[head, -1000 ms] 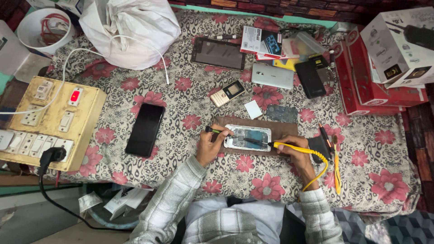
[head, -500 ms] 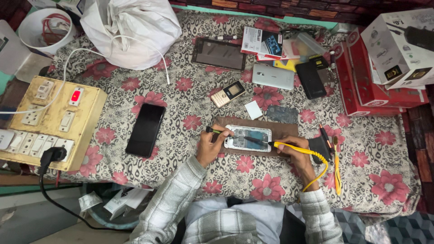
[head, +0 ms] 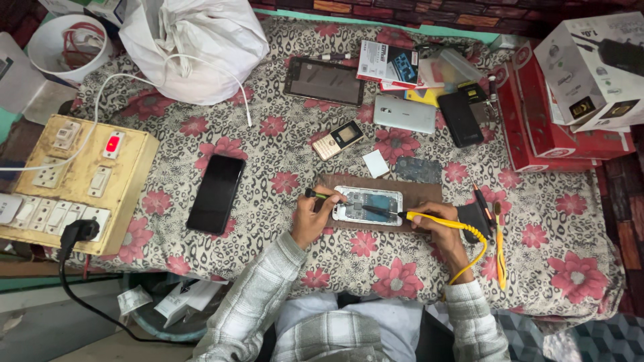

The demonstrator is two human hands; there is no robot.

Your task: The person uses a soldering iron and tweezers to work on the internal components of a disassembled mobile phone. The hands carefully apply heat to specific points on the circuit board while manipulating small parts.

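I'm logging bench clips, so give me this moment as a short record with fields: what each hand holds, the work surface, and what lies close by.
left hand: steadies opened phone, screwdriver in its grip
right hand: holds yellow soldering iron, tip over the phone
surface: brown board on floral cloth
near left: black phone, switchboard
behind: keypad phone, tablet, white bag
right: red boxes
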